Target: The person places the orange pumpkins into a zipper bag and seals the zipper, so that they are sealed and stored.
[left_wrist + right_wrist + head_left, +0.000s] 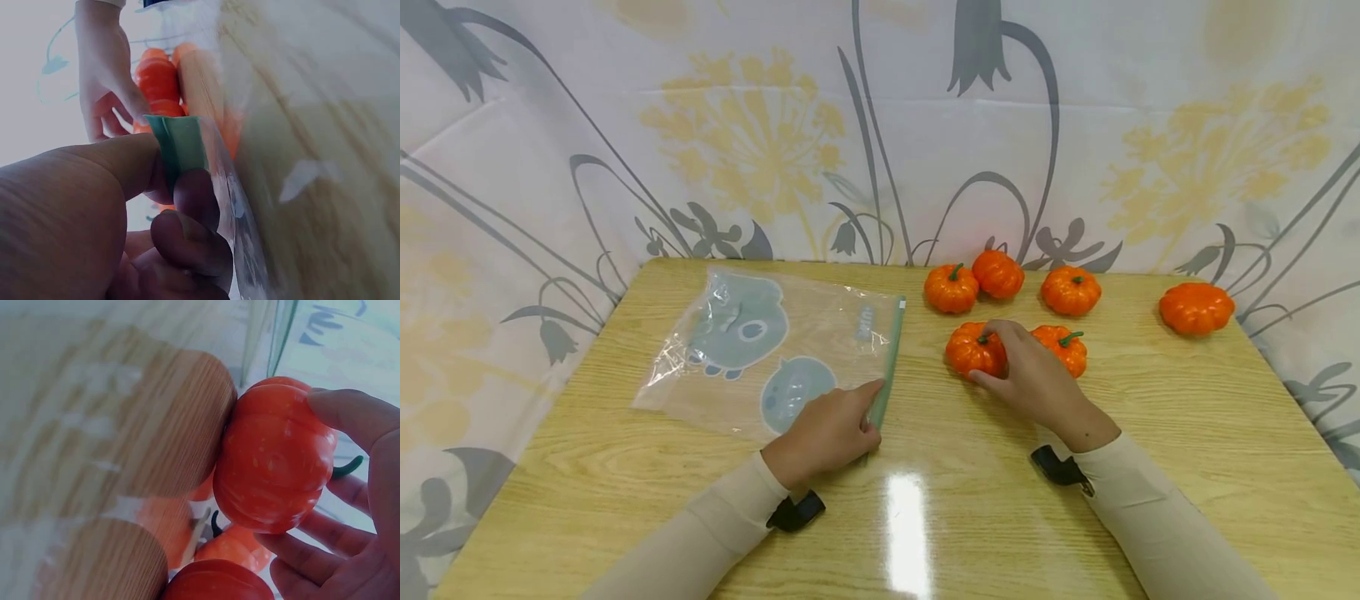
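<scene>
On the left of the table lies a clear zip bag (842, 367) printed with blue-grey cartoon figures. My left hand (827, 433) pinches its green slider edge (186, 144) between thumb and fingers, near the front corner. My right hand (1041, 383) grips a small orange toy pumpkin (967, 350) with a green stem; in the right wrist view its thumb is on one side and the fingers on the other. Just behind that hand sits another pumpkin (1067, 354), partly covered by it. How wide the bag's mouth stands, I cannot tell.
At the back stand more pumpkins: two side by side, one with a stem (951, 287) and one tipped (997, 274), then one (1071, 291) to their right. A lone pumpkin (1197, 308) is far right. A flower-patterned cloth (910, 125) hangs behind the wooden table (1000, 517).
</scene>
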`<control>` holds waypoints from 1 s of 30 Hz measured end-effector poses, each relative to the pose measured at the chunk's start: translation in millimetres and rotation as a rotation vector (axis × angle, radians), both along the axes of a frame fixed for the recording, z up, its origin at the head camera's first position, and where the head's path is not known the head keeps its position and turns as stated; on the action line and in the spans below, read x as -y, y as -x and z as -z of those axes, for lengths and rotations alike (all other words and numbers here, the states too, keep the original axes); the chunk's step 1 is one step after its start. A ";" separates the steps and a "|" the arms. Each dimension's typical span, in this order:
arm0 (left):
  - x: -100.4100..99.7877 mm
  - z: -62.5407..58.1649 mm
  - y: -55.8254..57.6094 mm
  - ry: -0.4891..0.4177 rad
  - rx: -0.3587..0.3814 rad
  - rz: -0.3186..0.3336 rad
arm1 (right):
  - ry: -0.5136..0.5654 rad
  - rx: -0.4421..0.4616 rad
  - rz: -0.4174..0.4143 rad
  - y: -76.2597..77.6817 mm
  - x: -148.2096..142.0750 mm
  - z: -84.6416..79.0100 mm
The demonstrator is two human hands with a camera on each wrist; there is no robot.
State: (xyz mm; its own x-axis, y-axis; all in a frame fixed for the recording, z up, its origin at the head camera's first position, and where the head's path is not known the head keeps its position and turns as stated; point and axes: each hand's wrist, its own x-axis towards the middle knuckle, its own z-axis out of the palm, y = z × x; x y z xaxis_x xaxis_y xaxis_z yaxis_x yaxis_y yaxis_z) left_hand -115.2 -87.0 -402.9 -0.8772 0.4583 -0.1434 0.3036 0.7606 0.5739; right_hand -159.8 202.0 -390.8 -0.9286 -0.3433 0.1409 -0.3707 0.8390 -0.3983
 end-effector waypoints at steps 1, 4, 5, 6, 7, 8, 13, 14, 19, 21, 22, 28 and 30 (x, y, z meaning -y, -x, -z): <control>-0.6 -0.2 -0.2 -0.002 0.000 0.000 | -0.001 -0.002 -0.002 -0.1 0.3 -0.1; -2.0 -0.9 -0.6 -0.009 -0.002 -0.004 | -0.003 -0.006 -0.005 -0.7 1.1 0.4; -2.3 -1.1 -0.7 -0.009 -0.006 -0.005 | -0.001 -0.006 -0.007 -1.2 1.5 0.5; -2.6 -1.3 -0.8 -0.011 -0.009 -0.005 | 0.001 -0.004 -0.008 -1.6 2.1 0.7; -2.8 -1.5 -0.9 -0.011 -0.012 -0.006 | 0.001 -0.004 -0.011 -2.2 2.6 0.5; -2.9 -1.6 -1.0 -0.013 -0.015 -0.005 | 0.001 -0.002 -0.013 -2.7 3.0 0.7; -3.0 -1.6 -1.7 -0.024 -0.025 -0.003 | 0.016 -0.008 -0.032 -3.9 6.6 0.7; -3.1 -1.7 -1.9 -0.028 -0.026 -0.004 | 0.027 -0.010 -0.037 -4.3 7.7 0.6; -4.0 -1.0 -2.6 -0.038 -0.035 -0.011 | 0.082 -0.020 -0.063 -7.4 13.2 1.2; -4.6 -0.5 -2.6 -0.044 -0.039 -0.012 | 0.112 -0.025 -0.079 -9.2 15.5 1.5; -4.9 -0.4 -2.6 -0.048 -0.040 -0.013 | 0.126 -0.027 -0.089 -10.2 16.8 1.5; -6.9 -1.2 -2.6 -0.087 -0.060 -0.013 | 0.193 0.009 -0.124 -15.8 24.3 -0.4; -7.3 -1.5 -2.7 -0.105 -0.058 -0.013 | 0.204 0.015 -0.132 -17.3 27.1 -0.5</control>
